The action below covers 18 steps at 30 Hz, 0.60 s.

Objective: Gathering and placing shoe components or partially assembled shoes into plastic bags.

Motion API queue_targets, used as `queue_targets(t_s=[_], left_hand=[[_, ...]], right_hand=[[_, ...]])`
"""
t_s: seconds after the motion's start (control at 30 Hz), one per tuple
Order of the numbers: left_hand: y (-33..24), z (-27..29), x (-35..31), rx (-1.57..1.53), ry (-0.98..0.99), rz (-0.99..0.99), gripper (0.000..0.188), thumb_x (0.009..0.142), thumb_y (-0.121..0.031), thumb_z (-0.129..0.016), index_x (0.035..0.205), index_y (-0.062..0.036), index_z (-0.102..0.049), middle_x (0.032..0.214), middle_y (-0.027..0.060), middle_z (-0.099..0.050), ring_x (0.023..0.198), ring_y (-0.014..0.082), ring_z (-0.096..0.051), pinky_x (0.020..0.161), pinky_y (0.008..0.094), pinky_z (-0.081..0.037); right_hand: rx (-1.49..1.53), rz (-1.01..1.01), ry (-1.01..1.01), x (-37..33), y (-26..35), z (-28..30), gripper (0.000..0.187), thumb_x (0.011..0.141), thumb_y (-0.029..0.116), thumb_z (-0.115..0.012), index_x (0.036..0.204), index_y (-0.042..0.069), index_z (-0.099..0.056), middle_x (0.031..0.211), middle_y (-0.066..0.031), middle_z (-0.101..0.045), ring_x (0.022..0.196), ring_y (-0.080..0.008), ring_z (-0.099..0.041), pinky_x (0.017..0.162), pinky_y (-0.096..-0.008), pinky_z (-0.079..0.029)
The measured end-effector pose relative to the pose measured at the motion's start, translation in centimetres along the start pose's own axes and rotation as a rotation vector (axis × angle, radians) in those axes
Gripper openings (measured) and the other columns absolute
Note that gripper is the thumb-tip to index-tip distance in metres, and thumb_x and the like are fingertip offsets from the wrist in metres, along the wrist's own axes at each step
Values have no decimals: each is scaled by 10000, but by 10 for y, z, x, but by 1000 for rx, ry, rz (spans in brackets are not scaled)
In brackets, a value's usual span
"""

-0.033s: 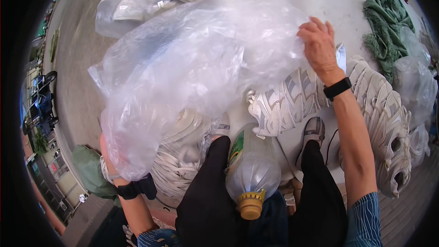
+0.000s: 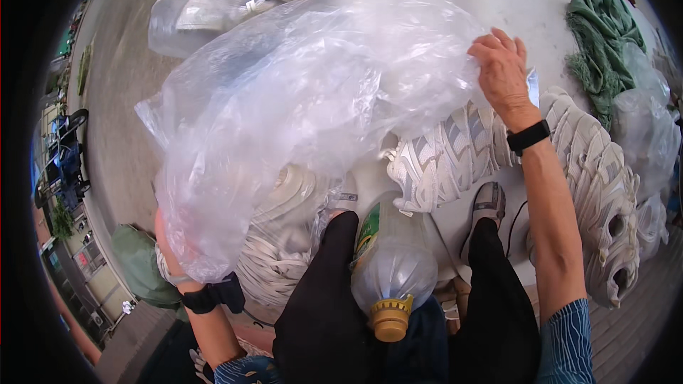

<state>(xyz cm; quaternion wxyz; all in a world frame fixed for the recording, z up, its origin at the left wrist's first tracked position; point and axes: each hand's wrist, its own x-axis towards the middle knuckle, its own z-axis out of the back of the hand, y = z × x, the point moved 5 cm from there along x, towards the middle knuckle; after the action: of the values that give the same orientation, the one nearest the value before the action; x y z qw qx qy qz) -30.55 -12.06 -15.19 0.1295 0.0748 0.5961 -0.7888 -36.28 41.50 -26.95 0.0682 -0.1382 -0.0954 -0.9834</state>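
Observation:
A large clear plastic bag is spread out in front of me, crumpled and lifted. At its right end my right hand is closed on the edge, with the fingertips curled into the plastic. The other end covers my left hand, which shows only as a pinkish blur through the film, so its fingers are hidden. Under the right end of the bag lies a row of nested white-and-grey shoe uppers. More pale shoe uppers and a bundle of pale laces lie below its left part.
Between my legs stands a large clear plastic bottle with a yellow cap. Another row of shoe uppers curves along the right. Bagged uppers lie at the far left. A green cloth and clear bags are at far right.
My right hand has shifted slightly right with the bag's edge. The plastic has moved a little with it. My left arm looks almost still.

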Motion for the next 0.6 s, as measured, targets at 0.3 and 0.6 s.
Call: queue_targets(t_s=[0.3,0.6], left_hand=[[-71,-87,-12,-475,86,198,407,973,-255,-405,1286,1,-442,1193,136,-567,1095,248,-558,942,360,-455],[-121,-128,-40,-425,-241,-64,471,983,-307,-350,1355,-17,-350,1269,178,-506,1156,336,-508,976,474,-426]], right_hand=[[1018,178,301,-13,143,32,368,697,99,-663,1049,20,-586,906,-155,-612,859,-329,-603,780,-394,-491],[424,206,609,-20,199,-58,781,698,192,-748,1349,63,-336,1187,-213,-516,856,-329,-623,740,-390,-510]])
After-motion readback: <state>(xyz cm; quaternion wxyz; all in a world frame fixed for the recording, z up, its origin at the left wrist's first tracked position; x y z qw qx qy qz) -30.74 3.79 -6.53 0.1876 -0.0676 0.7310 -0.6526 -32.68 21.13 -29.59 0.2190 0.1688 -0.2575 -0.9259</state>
